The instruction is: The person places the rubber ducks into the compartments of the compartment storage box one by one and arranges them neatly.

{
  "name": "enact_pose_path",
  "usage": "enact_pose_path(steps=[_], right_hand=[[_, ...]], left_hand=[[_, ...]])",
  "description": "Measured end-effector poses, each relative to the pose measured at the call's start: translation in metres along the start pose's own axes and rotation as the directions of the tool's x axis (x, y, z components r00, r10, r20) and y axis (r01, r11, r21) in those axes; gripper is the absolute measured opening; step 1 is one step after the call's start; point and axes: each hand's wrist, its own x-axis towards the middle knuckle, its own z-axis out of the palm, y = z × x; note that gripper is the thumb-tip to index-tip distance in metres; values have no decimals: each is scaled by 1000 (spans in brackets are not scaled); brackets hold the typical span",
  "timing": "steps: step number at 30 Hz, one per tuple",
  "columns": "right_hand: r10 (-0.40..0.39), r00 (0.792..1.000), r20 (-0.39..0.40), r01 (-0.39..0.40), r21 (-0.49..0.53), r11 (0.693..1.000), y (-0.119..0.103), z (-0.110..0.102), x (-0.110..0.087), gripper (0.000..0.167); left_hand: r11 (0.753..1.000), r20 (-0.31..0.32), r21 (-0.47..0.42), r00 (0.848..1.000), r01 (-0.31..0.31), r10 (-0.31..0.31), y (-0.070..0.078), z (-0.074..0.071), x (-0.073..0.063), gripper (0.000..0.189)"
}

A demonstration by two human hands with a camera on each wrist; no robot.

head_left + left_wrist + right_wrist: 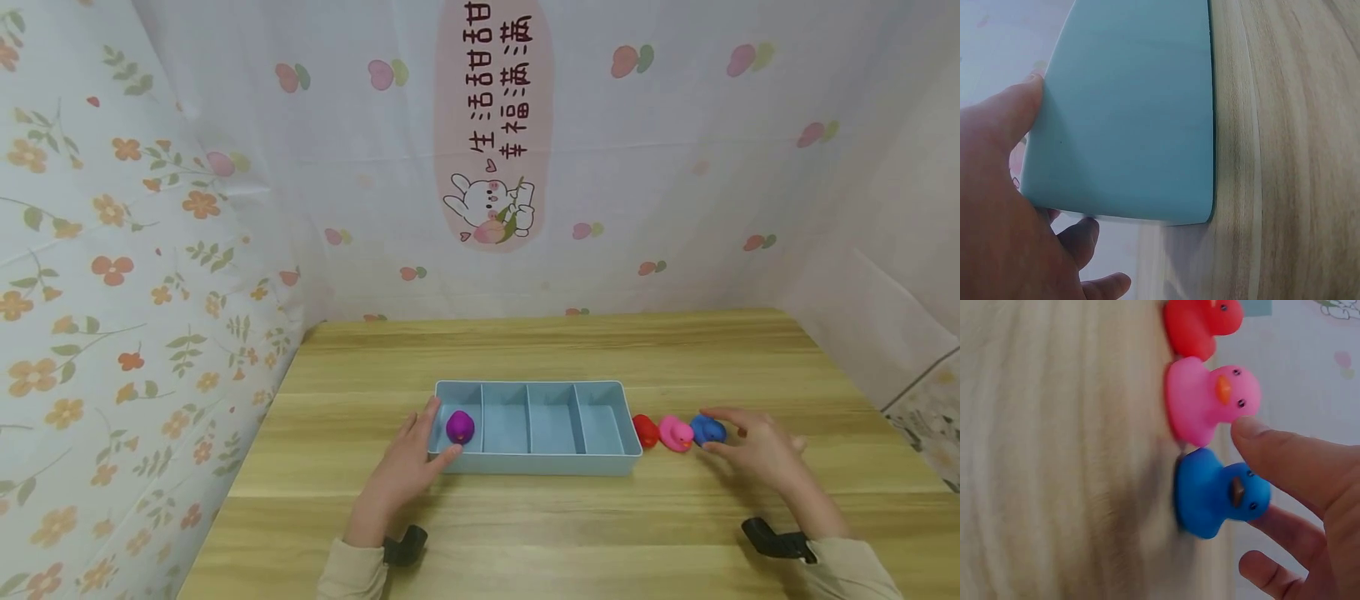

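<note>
A light-blue tray (525,464) with several compartments stands on the table; a purple rubber duck (460,427) sits in its leftmost one. My left hand (406,461) rests against the tray's left front corner, thumb at the front rim and fingers along the end wall. Right of the tray, a red duck (646,431), a pink duck (677,434) and a blue duck (707,430) form a row. My right hand (763,450) is around the blue duck, thumb and fingers spread on either side. In the right wrist view, the thumb (1291,459) stands apart from the blue duck (1210,494).
The wooden table (525,533) spreads around the tray. A printed cloth (337,167) hangs behind it, with a floral cloth (112,333) on the left. Black wrist straps (780,542) show at both sleeves. The red duck is close against the tray's right end.
</note>
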Motion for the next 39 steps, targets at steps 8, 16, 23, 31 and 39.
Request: enact_pose_path(steps=[8, 16, 23, 31, 39], right_hand=[[-54, 997, -62, 56, 19, 998, 17, 12, -4, 53], [28, 995, -95, -26, 26, 999, 22, 16, -15, 53], [72, 990, -117, -71, 12, 997, 19, 14, -15, 50], [53, 992, -116, -53, 6, 999, 12, 5, -11, 46], [62, 994, -90, -61, 20, 998, 2, 1, -3, 48]], left_hand=[[1000, 3, -27, 1000, 3, -3, 1, 0, -1, 83], [1000, -6, -17, 1000, -23, 23, 3, 1, 1, 83], [1000, -1, -28, 1000, -7, 7, 4, 0, -2, 83], [1000, -3, -27, 1000, 8, -8, 2, 0, 0, 83], [1000, -3, -18, 1000, 7, -8, 0, -1, 1, 84]])
